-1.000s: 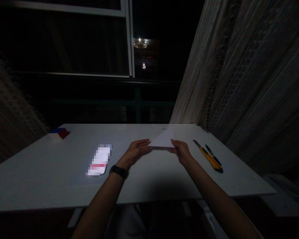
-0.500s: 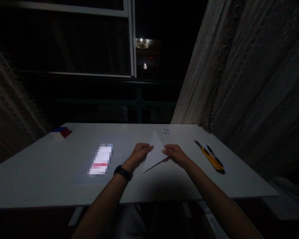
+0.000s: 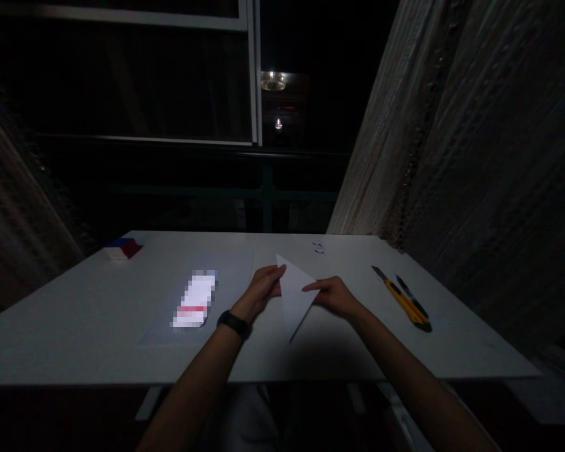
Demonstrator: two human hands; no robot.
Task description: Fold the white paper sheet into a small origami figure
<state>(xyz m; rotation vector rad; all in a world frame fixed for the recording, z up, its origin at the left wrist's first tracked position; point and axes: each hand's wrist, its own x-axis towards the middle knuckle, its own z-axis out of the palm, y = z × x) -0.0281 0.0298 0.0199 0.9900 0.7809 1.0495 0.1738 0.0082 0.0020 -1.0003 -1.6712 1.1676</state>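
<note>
Between my hands is a white sheet of paper folded into a triangle [image 3: 295, 295], held over the table with one point aimed down toward me. My left hand [image 3: 265, 285] pinches its upper left edge, thumb on top. At its right corner, my right hand [image 3: 334, 294] grips the paper, with a finger lying across the face and the other fingertips hidden beneath. A dark band [image 3: 233, 323] circles my left wrist. Left of my hands a lit phone [image 3: 195, 301], its screen blurred out, lies on a flat white sheet [image 3: 157, 333].
On the white table [image 3: 75, 333], a yellow utility knife [image 3: 402, 300] with its blade out lies at the right beside a dark pen [image 3: 412, 296]. A blue, red and white cube [image 3: 122, 248] sits far left. Small dark marks or pieces [image 3: 318, 248] show near the back edge. Curtains [image 3: 376, 125] hang behind.
The paper triangle has turned in my hands: its top point has swung left and its lower point has moved right. My right fingers have shifted on its corner. The view has moved slightly.
</note>
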